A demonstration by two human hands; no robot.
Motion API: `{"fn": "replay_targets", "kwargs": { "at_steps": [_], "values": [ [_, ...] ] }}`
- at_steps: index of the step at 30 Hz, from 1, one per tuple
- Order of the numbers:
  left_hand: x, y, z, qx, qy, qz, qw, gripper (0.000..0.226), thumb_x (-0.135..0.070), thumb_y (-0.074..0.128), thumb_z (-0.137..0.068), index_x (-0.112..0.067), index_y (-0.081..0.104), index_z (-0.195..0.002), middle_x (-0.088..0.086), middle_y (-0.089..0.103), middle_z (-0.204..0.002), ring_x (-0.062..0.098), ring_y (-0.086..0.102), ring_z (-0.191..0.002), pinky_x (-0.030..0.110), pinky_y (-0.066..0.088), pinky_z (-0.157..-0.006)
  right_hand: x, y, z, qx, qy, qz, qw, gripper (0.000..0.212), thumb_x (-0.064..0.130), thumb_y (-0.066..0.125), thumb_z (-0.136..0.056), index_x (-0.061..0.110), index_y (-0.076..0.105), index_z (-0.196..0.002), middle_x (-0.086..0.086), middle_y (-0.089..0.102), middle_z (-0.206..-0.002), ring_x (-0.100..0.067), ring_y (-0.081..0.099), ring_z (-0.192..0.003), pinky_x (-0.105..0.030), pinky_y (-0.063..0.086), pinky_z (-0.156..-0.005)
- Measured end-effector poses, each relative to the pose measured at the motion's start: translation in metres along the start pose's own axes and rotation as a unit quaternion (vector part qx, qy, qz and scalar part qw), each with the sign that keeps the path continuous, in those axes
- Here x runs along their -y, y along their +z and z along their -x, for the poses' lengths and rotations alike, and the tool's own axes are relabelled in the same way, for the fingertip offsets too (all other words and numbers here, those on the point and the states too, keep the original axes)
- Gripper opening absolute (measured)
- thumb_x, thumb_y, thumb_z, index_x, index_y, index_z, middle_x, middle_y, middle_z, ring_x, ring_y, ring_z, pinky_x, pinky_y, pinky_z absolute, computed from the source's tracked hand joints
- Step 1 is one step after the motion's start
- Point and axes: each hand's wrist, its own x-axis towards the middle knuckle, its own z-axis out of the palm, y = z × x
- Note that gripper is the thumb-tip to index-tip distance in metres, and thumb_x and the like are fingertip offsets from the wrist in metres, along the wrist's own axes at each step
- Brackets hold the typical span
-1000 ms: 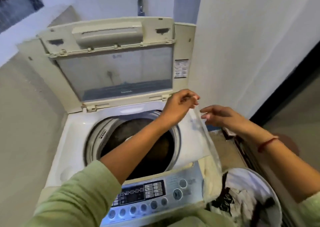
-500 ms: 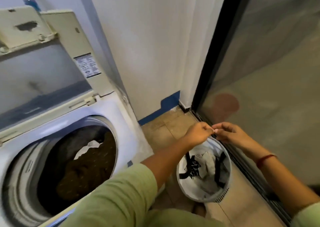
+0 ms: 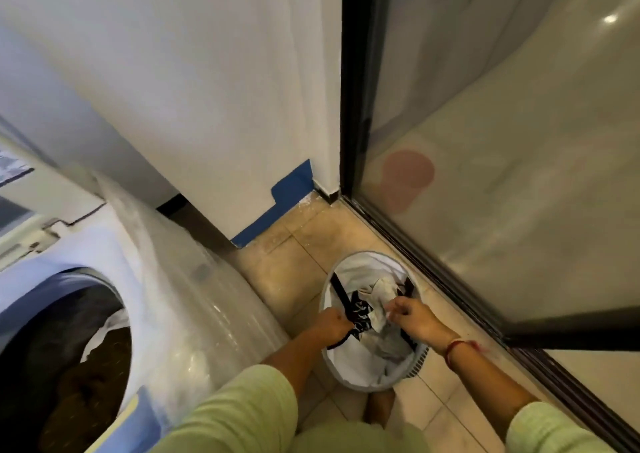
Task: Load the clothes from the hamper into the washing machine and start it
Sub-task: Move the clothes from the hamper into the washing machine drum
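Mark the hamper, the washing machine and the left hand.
hamper (image 3: 372, 252), head view, far rim.
washing machine (image 3: 114, 244), head view, white top beside the tub opening.
left hand (image 3: 334, 321), head view, knuckles, gripping clothes (image 3: 377, 290).

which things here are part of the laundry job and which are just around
Job in hand:
hamper, clothes in it, washing machine, brown load in its drum, left hand and right hand, both gripping the clothes

Just around:
blue tape patch, glass door, tiled floor
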Motion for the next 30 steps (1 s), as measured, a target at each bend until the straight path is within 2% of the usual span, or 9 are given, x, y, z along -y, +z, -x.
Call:
{"fn": "replay_targets", "kwargs": {
  "at_steps": [3, 6, 11, 15, 19, 24, 25, 28, 30],
  "values": [
    [0.009, 0.023, -0.029, 0.013, -0.041, 0.016, 0.999, 0.019, -0.023, 0.052, -0.092, -0.01, 0.065, -0.089, 0.013, 0.064, -0.098, 0.028, 0.061, -0.1, 0.032, 0.046, -0.082, -0.038, 0.015, -0.028, -0.003, 0.022, 0.019, 1.0, 0.016, 0.007, 0.055, -0.09, 0.01, 0.063, -0.104, -0.015, 0.061, -0.12, -0.029, 0.056, -0.113, -0.025, 0.042, -0.087],
    [0.018, 0.053, -0.069, 0.014, -0.046, 0.011, 0.999, 0.028, -0.026, 0.049, -0.094, -0.008, 0.059, -0.113, 0.013, 0.058, -0.127, 0.028, 0.054, -0.119, 0.032, 0.044, -0.098, -0.082, 0.031, -0.065, -0.003, 0.052, 0.009, 0.999, 0.02, -0.001, 0.054, -0.087, 0.007, 0.063, -0.103, -0.02, 0.063, -0.116, -0.036, 0.057, -0.111, -0.034, 0.043, -0.094],
    [0.042, 0.104, -0.145, 0.031, -0.052, 0.029, 0.998, 0.005, -0.018, 0.05, -0.094, -0.018, 0.054, -0.097, 0.013, 0.058, -0.119, 0.031, 0.054, -0.118, 0.034, 0.044, -0.1, -0.152, 0.06, -0.126, -0.012, 0.054, 0.034, 0.998, 0.03, 0.006, 0.054, -0.089, 0.006, 0.059, -0.119, -0.017, 0.057, -0.127, -0.036, 0.053, -0.117, -0.043, 0.042, -0.101],
    [0.07, 0.139, -0.21, 0.035, -0.06, 0.011, 0.998, 0.038, -0.013, 0.05, -0.094, -0.008, 0.046, -0.131, 0.016, 0.054, -0.131, 0.033, 0.052, -0.121, 0.035, 0.043, -0.102, -0.199, 0.083, -0.174, -0.008, 0.061, 0.074, 0.995, 0.043, 0.013, 0.05, -0.094, 0.011, 0.043, -0.136, -0.016, 0.042, -0.14, -0.036, 0.045, -0.125, -0.04, 0.039, -0.104],
    [0.108, 0.175, -0.267, 0.047, -0.059, -0.007, 0.997, 0.042, -0.016, 0.05, -0.095, -0.008, 0.04, -0.135, 0.019, 0.049, -0.132, 0.033, 0.05, -0.12, 0.038, 0.043, -0.1, -0.248, 0.113, -0.234, 0.009, 0.061, 0.106, 0.992, 0.049, 0.012, 0.048, -0.092, 0.017, 0.039, -0.14, -0.02, 0.038, -0.143, -0.038, 0.047, -0.122, -0.044, 0.042, -0.103],
    [0.142, 0.208, -0.312, 0.023, -0.042, 0.023, 0.999, 0.042, -0.014, 0.054, -0.092, -0.01, 0.044, -0.133, 0.017, 0.049, -0.133, 0.028, 0.049, -0.123, 0.034, 0.041, -0.104, -0.278, 0.137, -0.301, -0.011, 0.03, 0.156, 0.987, 0.058, 0.008, 0.047, -0.092, 0.023, 0.03, -0.145, -0.017, -0.005, -0.156, -0.037, 0.031, -0.136, -0.038, 0.038, -0.107],
    [0.145, 0.213, -0.32, 0.019, -0.038, 0.028, 0.999, 0.041, -0.014, 0.054, -0.092, -0.01, 0.044, -0.132, 0.016, 0.049, -0.134, 0.028, 0.049, -0.123, 0.034, 0.041, -0.103, -0.284, 0.139, -0.314, -0.037, 0.031, 0.169, 0.984, 0.061, 0.009, 0.047, -0.092, 0.024, 0.025, -0.147, -0.017, -0.003, -0.157, -0.037, 0.035, -0.133, -0.038, 0.04, -0.103],
    [0.151, 0.22, -0.335, 0.006, -0.024, 0.039, 0.999, 0.041, -0.014, 0.055, -0.092, -0.01, 0.047, -0.131, 0.015, 0.05, -0.132, 0.029, 0.051, -0.12, 0.033, 0.042, -0.103, -0.299, 0.134, -0.343, -0.123, 0.106, 0.158, 0.974, 0.074, 0.018, 0.046, -0.094, 0.021, -0.003, -0.149, -0.021, 0.039, -0.143, -0.038, 0.051, -0.116, -0.041, 0.043, -0.096],
    [0.149, 0.22, -0.335, 0.007, -0.024, 0.052, 0.998, 0.038, -0.012, 0.055, -0.092, -0.009, 0.049, -0.129, 0.015, 0.052, -0.129, 0.028, 0.052, -0.119, 0.031, 0.042, -0.101, -0.296, 0.124, -0.343, -0.116, 0.116, 0.205, 0.965, 0.06, 0.013, 0.046, -0.093, 0.011, 0.019, -0.147, -0.021, 0.03, -0.147, -0.041, 0.05, -0.117, -0.044, 0.043, -0.099]
  ]
}}
